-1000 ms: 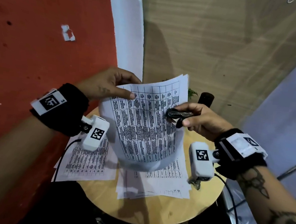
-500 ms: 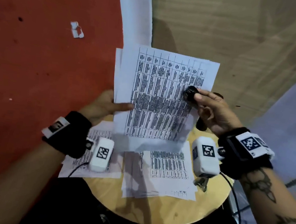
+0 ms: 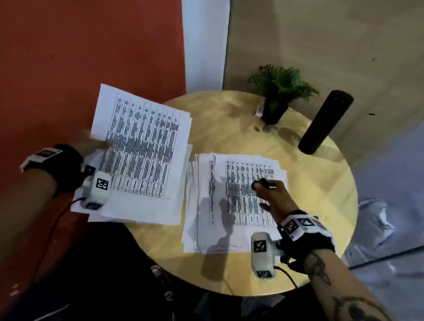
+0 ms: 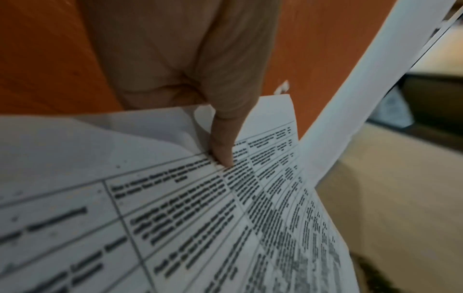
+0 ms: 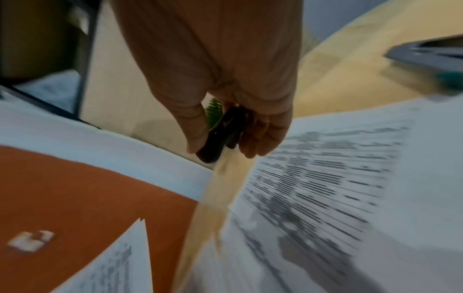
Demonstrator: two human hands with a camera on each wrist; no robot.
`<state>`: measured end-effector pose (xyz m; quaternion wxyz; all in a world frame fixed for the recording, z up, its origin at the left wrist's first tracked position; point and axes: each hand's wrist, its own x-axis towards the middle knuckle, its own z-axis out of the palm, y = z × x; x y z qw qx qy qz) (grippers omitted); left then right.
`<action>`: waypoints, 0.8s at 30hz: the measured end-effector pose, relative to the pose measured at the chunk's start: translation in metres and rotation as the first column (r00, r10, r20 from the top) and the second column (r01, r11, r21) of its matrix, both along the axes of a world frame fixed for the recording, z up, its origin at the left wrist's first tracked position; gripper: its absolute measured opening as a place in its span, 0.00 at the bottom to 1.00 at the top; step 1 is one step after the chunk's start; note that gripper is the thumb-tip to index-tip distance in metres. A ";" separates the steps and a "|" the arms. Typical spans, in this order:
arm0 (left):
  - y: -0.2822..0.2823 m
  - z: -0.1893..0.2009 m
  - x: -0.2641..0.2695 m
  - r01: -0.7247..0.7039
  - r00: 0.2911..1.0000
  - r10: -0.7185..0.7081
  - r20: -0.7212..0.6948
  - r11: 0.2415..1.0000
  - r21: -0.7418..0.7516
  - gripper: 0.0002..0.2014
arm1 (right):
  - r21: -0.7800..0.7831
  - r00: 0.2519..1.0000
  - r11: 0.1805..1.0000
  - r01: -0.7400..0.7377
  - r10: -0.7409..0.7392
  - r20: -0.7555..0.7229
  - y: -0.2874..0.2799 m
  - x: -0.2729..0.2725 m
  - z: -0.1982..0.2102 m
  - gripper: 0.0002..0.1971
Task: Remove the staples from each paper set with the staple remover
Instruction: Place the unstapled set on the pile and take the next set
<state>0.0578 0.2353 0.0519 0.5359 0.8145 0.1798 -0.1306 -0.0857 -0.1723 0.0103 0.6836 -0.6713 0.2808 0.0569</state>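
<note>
While left hand [image 3: 91,143] pinches papers [image 3: 141,150], sheets overhang table [image 3: 236,118].

Left hand [image 3: 91,143] with thumb pinched down, right hand [image 3: 271,192] with fingers [image 5: 260,138] curled.

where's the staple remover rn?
In the right hand, pinched between thumb and fingers: the black staple remover is over the right-hand paper stack on the round table in the head view.
</note>
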 end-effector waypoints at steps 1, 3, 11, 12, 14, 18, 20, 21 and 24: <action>0.001 -0.011 0.004 -0.023 0.999 0.024 -0.037 0.999 0.028 0.31 | -0.036 0.998 0.999 -0.028 0.026 -0.055 0.003 0.002 -0.019 0.14; 0.001 -0.036 0.011 -0.030 0.997 0.038 -0.073 0.994 0.105 0.28 | -0.060 0.985 0.996 -0.066 0.055 -0.164 0.008 -0.001 -0.049 0.16; 0.003 -0.099 0.037 0.060 0.963 0.056 -0.263 0.909 0.413 0.26 | -0.139 0.958 0.988 -0.059 0.017 -0.286 0.013 -0.005 -0.112 0.16; -0.001 -0.101 0.042 0.066 0.981 0.026 -0.193 0.887 0.458 0.27 | -0.084 0.959 0.996 -0.041 0.015 -0.282 0.012 -0.005 -0.108 0.15; -0.022 -0.091 0.040 -0.024 0.997 0.053 -0.050 0.886 0.462 0.28 | 0.018 0.959 1.000 -0.009 0.014 -0.282 0.007 -0.006 -0.104 0.06; -0.102 -0.080 0.046 -0.005 0.977 -0.127 0.174 0.794 0.608 0.24 | 0.096 0.959 0.995 0.019 0.009 -0.283 0.004 -0.007 -0.104 0.06; -0.151 -0.088 0.040 0.206 0.929 -0.341 0.146 0.802 0.560 0.21 | 0.072 0.962 0.997 0.017 0.004 -0.273 0.005 -0.009 -0.106 0.11; -0.175 -0.095 0.035 0.281 0.910 -0.394 0.131 0.817 0.504 0.19 | 0.069 0.963 0.998 0.012 0.007 -0.269 0.005 -0.008 -0.109 0.10; -0.233 -0.112 0.021 0.427 0.885 -0.466 0.010 0.820 0.382 0.23 | 0.075 0.971 0.997 0.010 0.008 -0.237 0.005 -0.009 -0.109 0.07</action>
